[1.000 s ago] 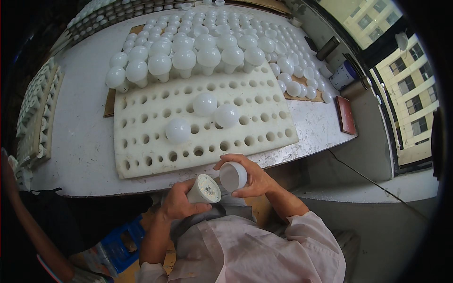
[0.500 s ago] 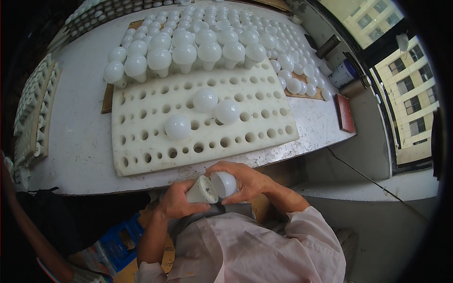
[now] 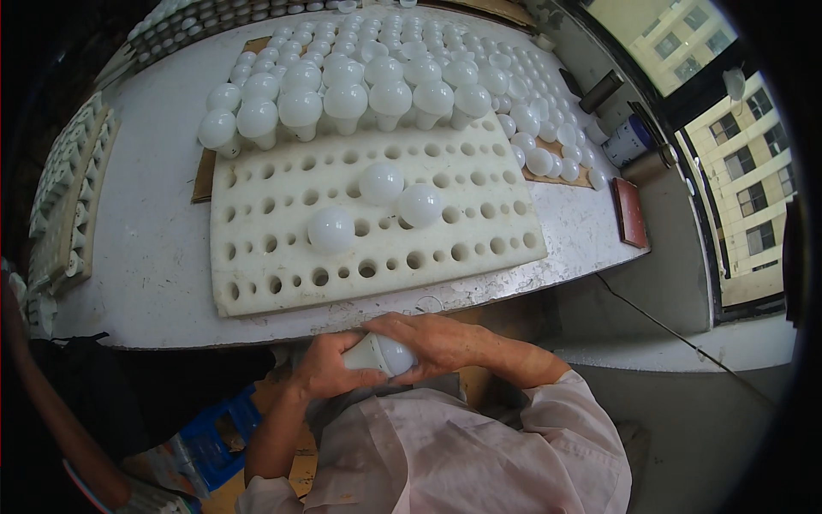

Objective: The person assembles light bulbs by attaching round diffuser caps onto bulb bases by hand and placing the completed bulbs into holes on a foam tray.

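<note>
Between both hands (image 3: 325, 367) sits a white bulb (image 3: 375, 355)

A pale, scuffed table (image 3: 145, 231) spreads ahead of the right hand (image 3: 437, 343), its near edge just beyond the fingers. Ahead of that hand, a thick white block (image 3: 390, 244) pierced with rows of holes lies on it. Farther off, to the hand's right, brown cardboard (image 3: 556, 178) lies under white domes (image 3: 539, 162). Well to the left of the left hand (image 3: 324, 368), a slab (image 3: 79, 201) with white parts (image 3: 58, 176) rests on the table.
</note>
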